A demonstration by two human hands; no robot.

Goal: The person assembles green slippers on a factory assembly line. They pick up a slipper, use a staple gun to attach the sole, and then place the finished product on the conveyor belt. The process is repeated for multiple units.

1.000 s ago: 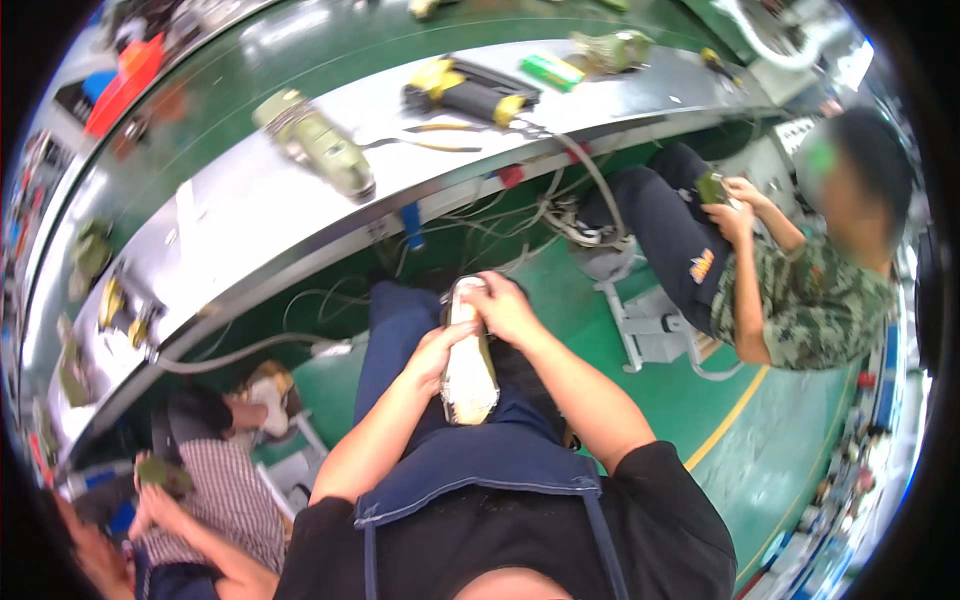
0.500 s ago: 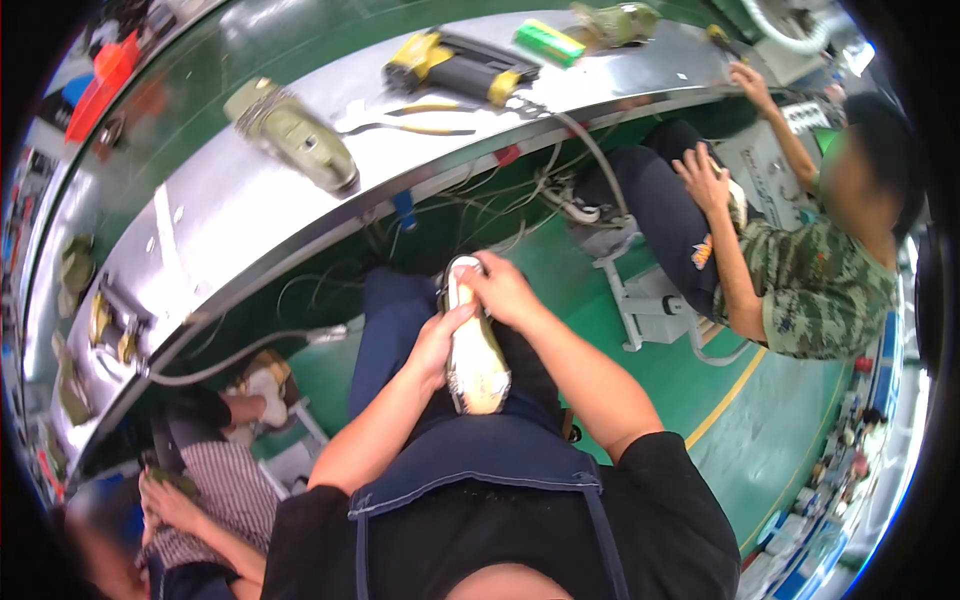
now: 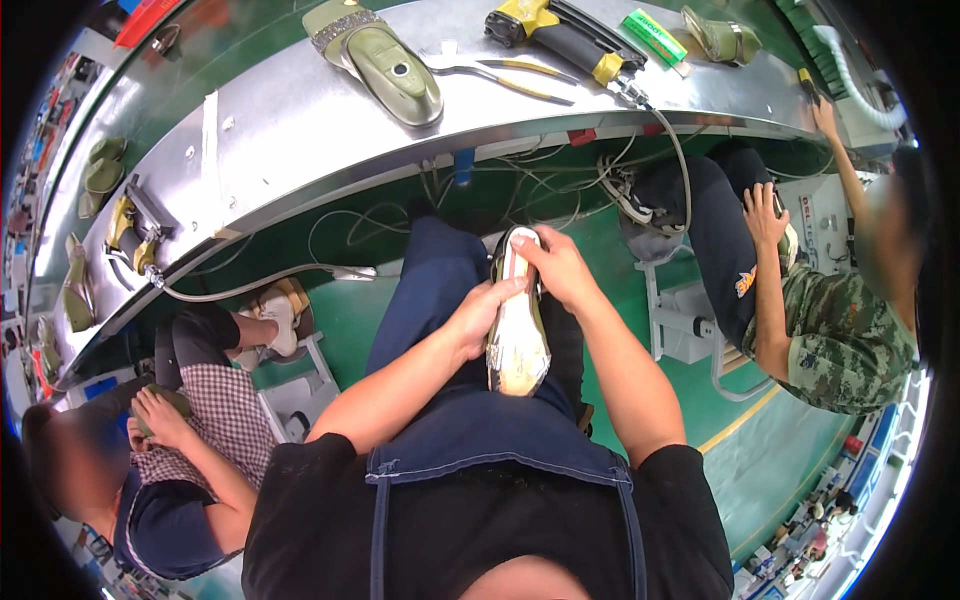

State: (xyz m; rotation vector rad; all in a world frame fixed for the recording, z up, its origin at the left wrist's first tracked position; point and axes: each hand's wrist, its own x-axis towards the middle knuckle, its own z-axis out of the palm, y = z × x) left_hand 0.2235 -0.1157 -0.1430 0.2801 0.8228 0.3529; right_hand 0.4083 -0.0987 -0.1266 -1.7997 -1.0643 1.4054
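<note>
The upturned shoe (image 3: pixel 518 345), its pale sole facing up, is held over the person's lap (image 3: pixel 430 280), well apart from the near edge of the metal surface (image 3: pixel 290 130), which curves past beyond it. Green floor (image 3: pixel 618 300) opens on the right, as far as the stool (image 3: pixel 685 325) of one seated co-worker (image 3: pixel 835 335); a second co-worker (image 3: pixel 180 530) sits on the left. The left hand (image 3: pixel 478 318) grips the shoe at mid-length and the right hand (image 3: pixel 560 268) its far end, fingers closed around the sides, thumbs on the sole. Counted on the surface: at least four olive shoes (image 3: pixel 388 72), the nearest lying close to the edge; two yellow-and-black tools (image 3: pixel 580 45), one toward each side; one plainly visible pair of pliers (image 3: pixel 478 67); one green box (image 3: pixel 653 36).
</note>
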